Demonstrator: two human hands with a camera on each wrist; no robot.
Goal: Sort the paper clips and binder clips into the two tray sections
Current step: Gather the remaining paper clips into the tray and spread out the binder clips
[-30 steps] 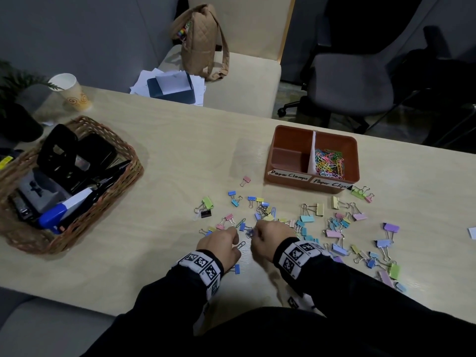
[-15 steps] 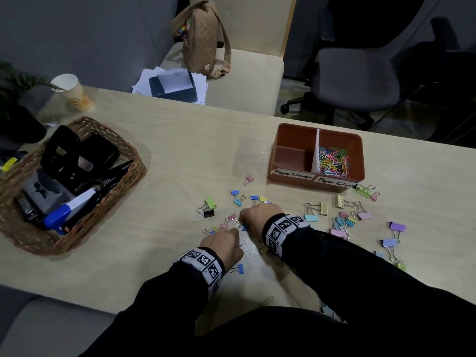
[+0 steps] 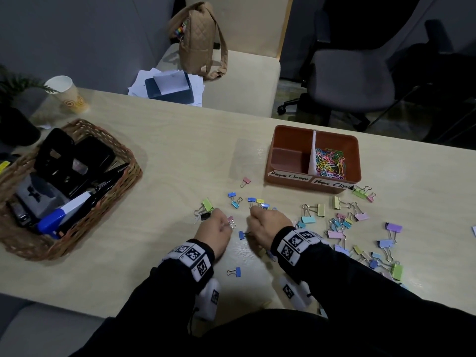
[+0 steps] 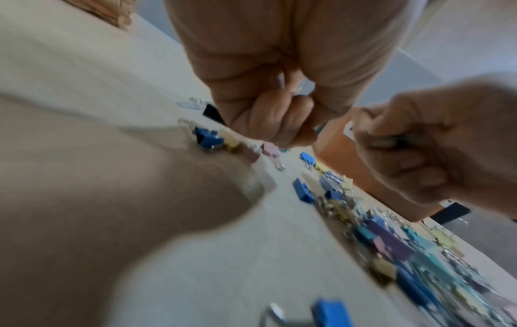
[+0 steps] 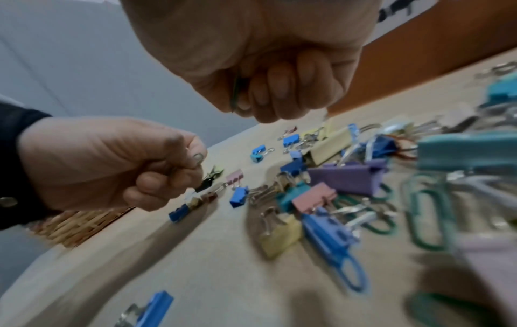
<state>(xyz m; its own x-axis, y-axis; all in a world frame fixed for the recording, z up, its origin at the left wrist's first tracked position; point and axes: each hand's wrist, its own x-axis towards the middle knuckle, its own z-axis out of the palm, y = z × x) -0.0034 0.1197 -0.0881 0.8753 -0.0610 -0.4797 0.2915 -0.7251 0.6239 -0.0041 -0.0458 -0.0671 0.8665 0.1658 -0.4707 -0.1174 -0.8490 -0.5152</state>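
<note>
My left hand [image 3: 217,228] hovers over the table with its fingers curled, pinching a small silver paper clip [image 5: 198,158]. Just right of it, my right hand [image 3: 268,222] is a fist holding a green paper clip [image 5: 236,95]. A blue binder clip [image 3: 241,235] lies between the hands. Coloured binder clips [image 3: 309,219] are scattered ahead and to the right. The brown tray [image 3: 286,130] stands beyond them. Its right section holds coloured paper clips [image 3: 331,163] and its left section [image 3: 287,158] is bare.
A wicker basket [image 3: 123,161] with office tools sits at the left and a paper cup [image 3: 68,96] at the far left. Another blue binder clip [image 3: 235,271] lies near the table's front edge. A chair with a tan bag [image 3: 198,39] stands behind the table.
Both hands have moved a little farther from the near edge. The silver clip that lay between them a second ago no longer lies on the table.
</note>
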